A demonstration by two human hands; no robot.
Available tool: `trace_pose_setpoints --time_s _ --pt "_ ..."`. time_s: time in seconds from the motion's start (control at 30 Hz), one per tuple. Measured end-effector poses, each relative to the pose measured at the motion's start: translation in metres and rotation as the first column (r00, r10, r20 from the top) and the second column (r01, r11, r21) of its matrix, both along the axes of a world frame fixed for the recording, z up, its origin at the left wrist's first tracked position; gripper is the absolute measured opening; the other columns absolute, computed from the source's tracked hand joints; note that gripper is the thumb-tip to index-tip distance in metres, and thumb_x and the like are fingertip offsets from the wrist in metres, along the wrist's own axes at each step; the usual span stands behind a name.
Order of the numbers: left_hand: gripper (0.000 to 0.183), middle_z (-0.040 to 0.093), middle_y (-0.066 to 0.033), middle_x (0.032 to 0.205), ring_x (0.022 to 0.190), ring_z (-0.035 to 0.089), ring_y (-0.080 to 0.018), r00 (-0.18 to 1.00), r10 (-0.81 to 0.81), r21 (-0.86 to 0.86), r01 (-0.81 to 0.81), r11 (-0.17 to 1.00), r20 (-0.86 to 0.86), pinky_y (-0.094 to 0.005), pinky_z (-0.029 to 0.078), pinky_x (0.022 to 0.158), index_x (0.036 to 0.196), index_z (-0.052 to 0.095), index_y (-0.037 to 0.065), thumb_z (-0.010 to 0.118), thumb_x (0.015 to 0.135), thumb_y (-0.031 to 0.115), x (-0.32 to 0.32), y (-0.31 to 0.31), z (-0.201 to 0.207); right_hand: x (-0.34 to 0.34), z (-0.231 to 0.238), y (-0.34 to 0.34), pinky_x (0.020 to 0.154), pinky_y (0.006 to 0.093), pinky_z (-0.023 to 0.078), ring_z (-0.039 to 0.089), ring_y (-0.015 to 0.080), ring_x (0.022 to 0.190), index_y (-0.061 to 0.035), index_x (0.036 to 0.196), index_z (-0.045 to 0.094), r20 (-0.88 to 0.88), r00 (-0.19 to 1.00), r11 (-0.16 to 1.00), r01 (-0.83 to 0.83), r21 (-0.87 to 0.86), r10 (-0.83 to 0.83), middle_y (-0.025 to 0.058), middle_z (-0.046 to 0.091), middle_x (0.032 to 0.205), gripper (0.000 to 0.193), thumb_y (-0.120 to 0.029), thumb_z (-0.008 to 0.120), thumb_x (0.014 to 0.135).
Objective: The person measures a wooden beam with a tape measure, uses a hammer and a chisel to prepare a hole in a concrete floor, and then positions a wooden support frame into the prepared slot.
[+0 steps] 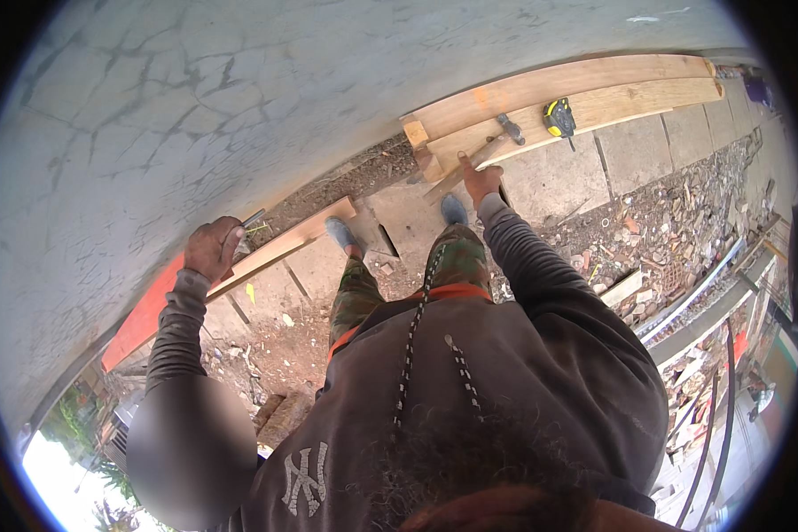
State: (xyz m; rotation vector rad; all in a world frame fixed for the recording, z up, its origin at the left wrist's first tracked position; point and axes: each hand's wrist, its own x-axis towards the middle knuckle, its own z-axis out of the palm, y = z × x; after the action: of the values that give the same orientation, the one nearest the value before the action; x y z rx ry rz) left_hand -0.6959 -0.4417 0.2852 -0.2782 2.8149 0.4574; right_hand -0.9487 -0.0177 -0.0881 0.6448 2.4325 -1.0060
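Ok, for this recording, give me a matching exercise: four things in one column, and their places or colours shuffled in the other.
Things:
1. Tape measure
2. Hammer
3. Slim metal tool
4. Wall

Places or colours:
A. At the left hand
B. Grey, with dark crack-like lines
C. At the right hand
D. Black and yellow, lying on the pale wooden planks

Right pairs: 1-D, 2-C, 3-A, 4-B

Soft daylight, faintly shadowed, burns white at the lower-left rim — a round grey blurred patch [191, 454] beside it — while the long pale wooden boards [629, 96] bow with the fisheye's black-edged curve.
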Motion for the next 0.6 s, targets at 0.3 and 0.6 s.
trace_pose_setpoints --time_s 0.3,0.6 --pt "0.046 0.066 -0.017 0.07 0.069 0.064 -0.0419 0.993 -0.02 -0.127 0.035 0.991 0.119 -0.0537 0.048 0.066 0.088 0.062 0.009 0.049 0.106 0.049 -0.008 0.005 -0.002 0.018 0.033 -0.011 0.06 0.0454 0.057 0.069 0.033 0.069 0.0072 0.115 0.059 0.162 0.926 0.794 0.376 -0.478 -0.341 0.0202 0.068 0.094 0.046 -0.03 0.067 0.089" --pt "0.05 0.07 -0.0189 0.077 0.073 0.069 -0.0412 0.995 -0.073 -0.086 0.079 0.993 0.064 -0.053 0.052 0.068 0.09 0.065 0.007 0.045 0.107 0.05 -0.007 0.0 -0.008 0.169 0.337 -0.016 0.044 0.0288 0.046 0.06 0.0146 0.054 -0.0075 0.105 0.054 0.036 0.982 0.647 -0.093 -0.757 0.183 0.0029 0.059 0.072 0.02 -0.021 0.067 0.099"
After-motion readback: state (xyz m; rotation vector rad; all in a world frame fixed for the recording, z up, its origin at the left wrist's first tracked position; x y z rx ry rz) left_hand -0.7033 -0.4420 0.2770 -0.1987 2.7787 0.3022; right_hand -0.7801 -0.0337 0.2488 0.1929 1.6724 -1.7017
